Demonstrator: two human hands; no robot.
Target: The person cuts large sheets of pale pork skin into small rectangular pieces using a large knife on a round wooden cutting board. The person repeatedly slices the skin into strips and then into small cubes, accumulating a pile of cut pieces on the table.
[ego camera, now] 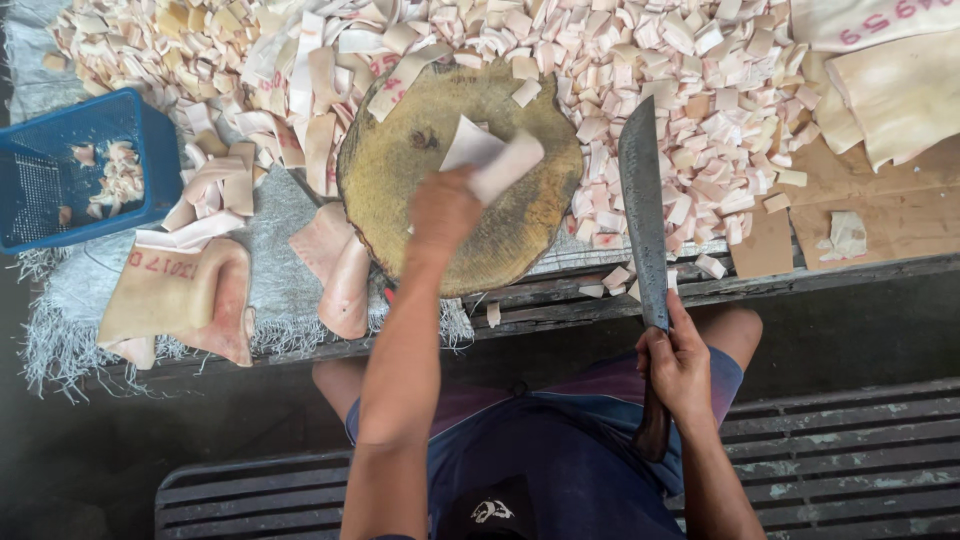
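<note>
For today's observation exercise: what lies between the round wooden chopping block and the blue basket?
In the head view, pale cut strips lie on grey cloth between the chopping block and blue basket.

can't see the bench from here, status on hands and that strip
Left hand grips a pale strip over the round chopping block. Right hand holds the cleaver raised, blade clear. Cut pieces crowd behind the block.

Bare arms and knees, dark blue shorts with purple panel, small white emblem
</note>
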